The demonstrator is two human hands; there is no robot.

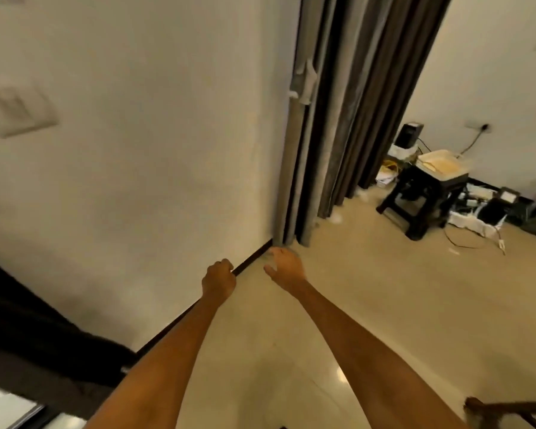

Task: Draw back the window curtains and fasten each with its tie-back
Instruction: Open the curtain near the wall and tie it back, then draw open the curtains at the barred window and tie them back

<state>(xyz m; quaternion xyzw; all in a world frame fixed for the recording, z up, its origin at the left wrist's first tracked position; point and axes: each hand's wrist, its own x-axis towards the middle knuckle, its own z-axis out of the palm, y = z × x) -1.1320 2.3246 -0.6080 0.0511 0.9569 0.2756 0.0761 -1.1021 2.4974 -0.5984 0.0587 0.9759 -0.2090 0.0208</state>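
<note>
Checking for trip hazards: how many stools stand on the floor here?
1: a dark plastic stool right of the grey curtain, bearing a white tray. Clutter behind may hide others.

I am standing in a room of a home. Grey floor-length curtains hang beside a plain cream wall, above a glossy tiled floor. A small black stool sits among cables.

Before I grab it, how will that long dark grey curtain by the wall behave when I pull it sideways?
The long dark grey curtain hangs in deep folds to the floor, so it will probably be floppy and bunch rather than move as a sheet. Its length and thick-looking pleats suggest some weight. Neither the left hand nor the right hand touches it.
</note>
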